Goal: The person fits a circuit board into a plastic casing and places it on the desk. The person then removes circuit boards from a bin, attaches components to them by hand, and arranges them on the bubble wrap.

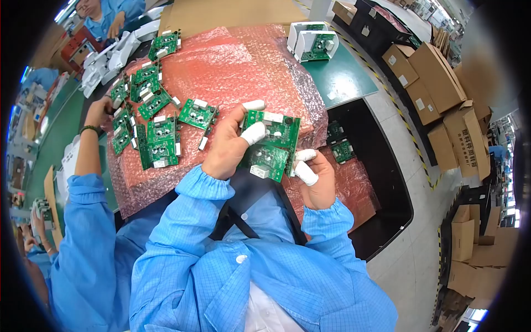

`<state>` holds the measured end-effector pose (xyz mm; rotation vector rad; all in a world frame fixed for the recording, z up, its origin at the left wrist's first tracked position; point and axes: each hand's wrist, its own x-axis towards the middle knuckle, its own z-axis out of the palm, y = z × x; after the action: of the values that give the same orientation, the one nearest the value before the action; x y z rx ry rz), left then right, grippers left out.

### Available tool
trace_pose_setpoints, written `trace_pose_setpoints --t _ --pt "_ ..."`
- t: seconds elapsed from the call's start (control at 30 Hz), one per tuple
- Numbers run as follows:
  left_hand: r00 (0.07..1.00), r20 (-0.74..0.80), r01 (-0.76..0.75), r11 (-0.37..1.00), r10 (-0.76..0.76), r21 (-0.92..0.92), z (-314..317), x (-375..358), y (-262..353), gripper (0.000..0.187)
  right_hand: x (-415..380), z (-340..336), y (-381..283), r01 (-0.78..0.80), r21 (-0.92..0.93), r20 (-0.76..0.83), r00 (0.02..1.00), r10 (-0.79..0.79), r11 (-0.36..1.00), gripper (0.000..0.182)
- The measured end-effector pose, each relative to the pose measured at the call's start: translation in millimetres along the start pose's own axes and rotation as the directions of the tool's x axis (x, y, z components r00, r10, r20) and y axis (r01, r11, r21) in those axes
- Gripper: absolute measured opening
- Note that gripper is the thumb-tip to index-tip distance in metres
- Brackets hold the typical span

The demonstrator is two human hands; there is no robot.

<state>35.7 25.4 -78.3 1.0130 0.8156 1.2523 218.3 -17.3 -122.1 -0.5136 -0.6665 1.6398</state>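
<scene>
Pretty busy workshop around the grip. Right of it there's a pale concrete floor with yellow-black hazard tape and loads of stacked cardboard boxes. Beyond it, a green bench mat; underneath, pink bubble wrap covers the table.

Work table with a green top, largely covered by a sheet of pink bubble wrap. On the wrap lie many green circuit boards, clustered toward its left side, some overlapping, one apart near the middle. On the bare green surface stand white plastic housings holding a board. A brown cardboard sheet lies at the far edge.
</scene>
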Motion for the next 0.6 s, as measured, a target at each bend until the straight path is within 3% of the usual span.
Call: trace_pose_setpoints --t 0.27,0.37,0.43,0.47,0.5,0.6 --pt "0.997 -0.078 -0.023 0.998 0.028 0.053 -2.1 0.6 -0.6 0.041 -2.7 -4.7 10.9 0.022 0.0 -0.013 1.0 -0.022 1.0 0.017" --pt "0.997 -0.079 -0.021 0.999 0.024 0.028 -2.2 0.7 -2.1 0.04 -3.7 0.8 11.5 0.058 -0.033 -0.093 0.994 -0.061 0.998 0.019" --pt "0.992 -0.113 -0.049 0.999 0.05 0.015 -0.1 0.0 -3.9 0.04 -1.8 10.7 13.4 0.19 -0.165 -0.137 0.967 -0.213 0.968 0.022" --pt "0.988 -0.128 -0.073 0.996 0.08 0.06 -0.2 -0.6 -4.2 0.04 -2.8 20.4 11.8 0.175 -0.22 -0.191 0.957 -0.218 0.96 0.025" --pt "0.983 -0.148 -0.097 0.989 0.113 0.108 -1.6 -1.9 -3.7 0.04 -0.6 11.4 14.9 0.196 -0.323 -0.129 0.96 -0.248 0.926 0.029" --pt "0.985 -0.137 -0.088 0.99 0.102 0.108 -7.8 -8.9 2.1 0.042 0.8 22.7 15.1 0.196 -0.357 -0.084 0.967 -0.24 0.913 0.032"
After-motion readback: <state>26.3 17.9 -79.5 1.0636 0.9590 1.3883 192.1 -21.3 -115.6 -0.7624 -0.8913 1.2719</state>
